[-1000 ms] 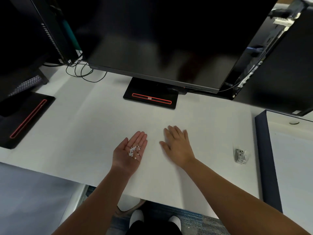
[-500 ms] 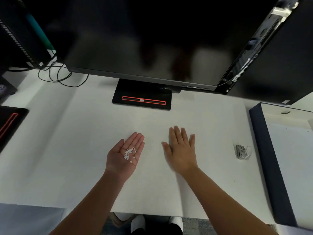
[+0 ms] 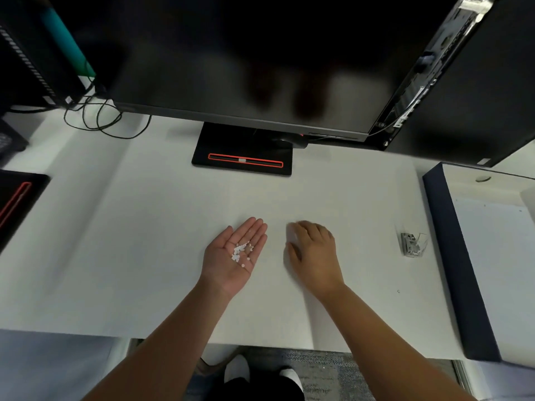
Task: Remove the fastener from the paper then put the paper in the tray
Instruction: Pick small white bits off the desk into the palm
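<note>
My left hand lies palm up on the desk, fingers together, with several tiny white paper bits resting in the palm. My right hand is just to its right, palm down on the white surface, fingers curled under and blurred; what is beneath the fingertips is hidden. A dark blue tray stands at the right edge with a white sheet of paper lying in it. A small metal and clear fastener piece lies on the desk between my right hand and the tray.
A large monitor hangs over the back of the desk on a black base with a red outline. Cables trail at the back left. Another black base sits at the left edge. My feet show below the desk's front edge.
My right hand's fingers went from flat and spread to curled on the surface. My left hand stays palm up with the white bits. The view shifted slightly to the left.
</note>
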{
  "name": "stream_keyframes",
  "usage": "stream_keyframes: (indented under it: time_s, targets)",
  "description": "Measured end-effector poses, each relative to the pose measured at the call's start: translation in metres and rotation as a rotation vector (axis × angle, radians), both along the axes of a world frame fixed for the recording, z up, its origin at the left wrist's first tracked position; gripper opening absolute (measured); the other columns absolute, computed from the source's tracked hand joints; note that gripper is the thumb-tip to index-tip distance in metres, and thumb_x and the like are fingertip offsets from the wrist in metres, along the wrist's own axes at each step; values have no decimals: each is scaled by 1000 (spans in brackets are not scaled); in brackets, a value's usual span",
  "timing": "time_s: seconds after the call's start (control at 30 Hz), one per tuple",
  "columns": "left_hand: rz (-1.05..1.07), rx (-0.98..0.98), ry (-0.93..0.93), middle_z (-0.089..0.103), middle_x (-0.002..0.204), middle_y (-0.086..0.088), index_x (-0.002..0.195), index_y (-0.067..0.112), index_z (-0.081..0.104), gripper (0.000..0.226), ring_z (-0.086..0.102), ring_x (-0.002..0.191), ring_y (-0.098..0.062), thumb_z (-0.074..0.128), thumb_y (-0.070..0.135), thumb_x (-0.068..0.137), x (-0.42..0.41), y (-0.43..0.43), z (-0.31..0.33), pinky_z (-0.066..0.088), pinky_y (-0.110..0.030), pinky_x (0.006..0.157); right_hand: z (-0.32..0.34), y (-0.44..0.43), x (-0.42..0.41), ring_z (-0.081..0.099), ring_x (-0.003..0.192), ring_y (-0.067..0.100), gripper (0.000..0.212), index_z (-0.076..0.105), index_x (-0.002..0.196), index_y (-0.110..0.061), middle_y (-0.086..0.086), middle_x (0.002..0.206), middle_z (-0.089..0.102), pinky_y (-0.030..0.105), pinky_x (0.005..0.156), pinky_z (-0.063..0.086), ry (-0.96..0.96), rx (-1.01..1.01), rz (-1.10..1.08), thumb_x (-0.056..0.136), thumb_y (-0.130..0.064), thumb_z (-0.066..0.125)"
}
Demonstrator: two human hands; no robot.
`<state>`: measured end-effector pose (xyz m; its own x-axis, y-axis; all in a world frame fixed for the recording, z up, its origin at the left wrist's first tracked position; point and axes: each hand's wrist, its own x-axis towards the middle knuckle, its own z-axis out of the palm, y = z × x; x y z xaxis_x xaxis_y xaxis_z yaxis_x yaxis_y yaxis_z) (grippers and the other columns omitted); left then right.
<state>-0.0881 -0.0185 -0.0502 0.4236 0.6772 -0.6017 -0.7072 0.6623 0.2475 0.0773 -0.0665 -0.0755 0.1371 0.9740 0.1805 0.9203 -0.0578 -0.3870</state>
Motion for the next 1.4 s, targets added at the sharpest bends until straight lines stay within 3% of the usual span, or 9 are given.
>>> stream_keyframes:
  time_s: [0.23, 0.37, 0.53, 0.73, 0.83, 0.97, 1.23, 1.3, 1.4]
  targets:
    - [85, -13, -7, 69, 111, -20, 96, -6, 73, 47, 71, 95, -29, 36, 22, 100, 4, -27, 1, 54, -40, 90, 12, 40, 4, 45, 114, 30, 43, 40, 136, -18, 6, 127, 52, 39, 92, 35, -85, -217, 115, 93, -23, 43]
    - [105, -12, -1, 69, 112, -19, 110, -5, 63, 42, 66, 105, -29, 33, 22, 101, 6, -33, 4, 49, -37, 90, 13, 57, 4, 40, 118, 30, 47, 30, 142, -22, 5, 134, 44, 42, 95, 33, -180, -290, 148, 95, -24, 35]
    - [125, -13, -14, 69, 112, -21, 111, -6, 63, 41, 66, 103, -30, 34, 21, 100, 8, -35, 6, 49, -38, 88, 13, 65, 4, 38, 116, 29, 51, 23, 145, -25, 5, 135, 41, 41, 93, 33, -242, -326, 168, 95, -24, 33]
    - [141, -25, -21, 68, 115, -21, 112, -7, 63, 42, 71, 95, -31, 34, 21, 100, 7, -32, 2, 49, -39, 88, 14, 68, 3, 39, 115, 29, 54, 27, 144, -23, 7, 132, 42, 39, 91, 33, -258, -336, 164, 91, -13, 34]
    - [139, -28, -20, 68, 113, -22, 103, -8, 69, 46, 71, 94, -31, 34, 21, 100, 10, -28, 2, 49, -39, 88, 8, 66, 6, 43, 109, 30, 45, 42, 134, -21, 8, 123, 48, 39, 86, 34, -232, -267, 162, 91, -10, 37]
    - [117, -17, -7, 69, 112, -21, 106, -7, 66, 44, 68, 101, -30, 33, 21, 100, 15, -18, 6, 49, -38, 88, 5, 65, 12, 45, 106, 30, 35, 60, 118, -23, 7, 113, 53, 38, 86, 33, -84, -198, 104, 93, -10, 39]
    - [89, -7, -20, 69, 110, -21, 104, -7, 68, 45, 63, 109, -30, 33, 21, 101, 21, 4, 11, 48, -38, 92, 7, 65, 12, 40, 113, 28, 38, 56, 126, -31, 7, 117, 48, 39, 95, 28, -30, -257, 56, 96, -14, 40]
    - [80, -11, -17, 69, 111, -21, 108, -7, 65, 43, 63, 110, -30, 33, 21, 101, 22, 8, 9, 48, -37, 93, 7, 72, 14, 42, 112, 24, 39, 61, 120, -30, 2, 115, 50, 36, 95, 28, 112, -339, 6, 93, -11, 41]
    - [63, -19, -10, 69, 110, -21, 110, -7, 63, 43, 62, 111, -30, 32, 21, 101, 24, 16, 7, 48, -37, 94, 15, 80, 18, 55, 111, 17, 34, 71, 104, -28, -8, 110, 65, 33, 100, 39, 599, -430, -171, 85, -8, 50]
